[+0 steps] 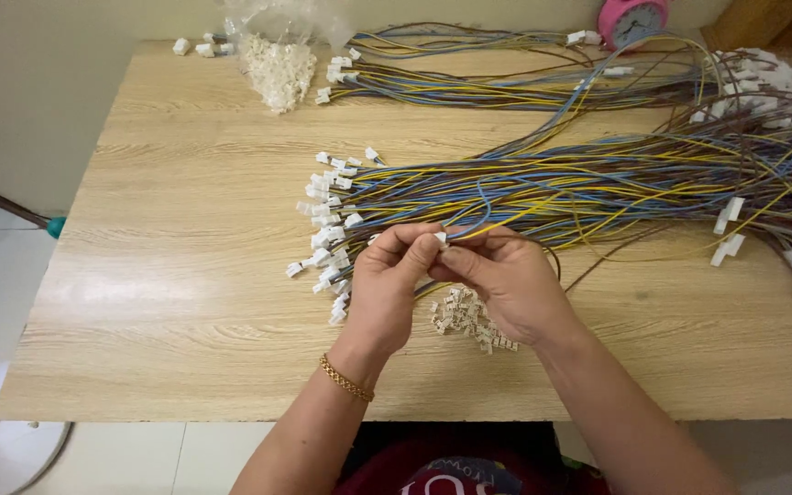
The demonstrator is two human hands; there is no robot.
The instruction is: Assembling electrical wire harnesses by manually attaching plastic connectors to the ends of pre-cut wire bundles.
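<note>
My left hand (385,286) and my right hand (499,280) meet above the wooden table (185,229), fingertips pinched together on one small white plastic connector (441,239). Thin yellow and blue wires (488,223) run from that connector toward the right into a large bundle of coloured wires (598,183). Finished white connector ends (327,215) fan out just left of my hands. Under my right hand a small pile of loose white connectors (469,319) lies on the table.
A clear plastic bag of white connectors (277,55) sits at the back. A second wire bundle (506,82) lies along the far edge, near a pink alarm clock (632,20). More connector-tipped wires (781,110) crowd the right side.
</note>
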